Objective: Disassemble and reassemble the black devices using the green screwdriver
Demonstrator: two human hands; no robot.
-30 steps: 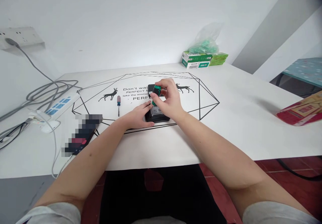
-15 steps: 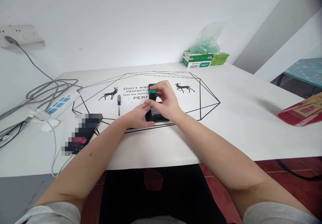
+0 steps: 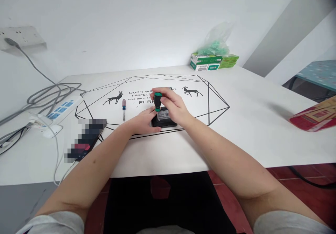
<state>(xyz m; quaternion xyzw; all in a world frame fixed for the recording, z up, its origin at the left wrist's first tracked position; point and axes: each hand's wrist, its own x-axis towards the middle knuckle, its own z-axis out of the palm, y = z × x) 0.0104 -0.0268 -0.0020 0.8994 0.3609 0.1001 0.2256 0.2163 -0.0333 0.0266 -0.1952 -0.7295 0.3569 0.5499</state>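
My right hand [image 3: 174, 106] is closed around the black and green handle of a screwdriver [image 3: 158, 101]. The screwdriver stands nearly upright, its tip over the left part of a black device [image 3: 165, 122] with a printed label; whether the tip sits in a screw is too small to tell. My left hand [image 3: 144, 122] grips the device's left side, thumb along its near edge, fingers at the far side. A second screwdriver [image 3: 124, 105], with a reddish clear and blue handle, lies on the table left of my hands. Part of the device is hidden behind my right hand.
On the left lie a dark phone [image 3: 90, 137], a power strip [image 3: 61, 109] and coiled grey cable [image 3: 52, 94]. Green and white boxes [image 3: 206, 60] topped by a plastic bag [image 3: 216, 41] stand at the back. A red and brown package [image 3: 315, 116] is at the right.
My right hand has shifted its fingers on the screwdriver handle, the thumb moving from its left side to its right. More of the device's label shows. My left hand has stayed put.
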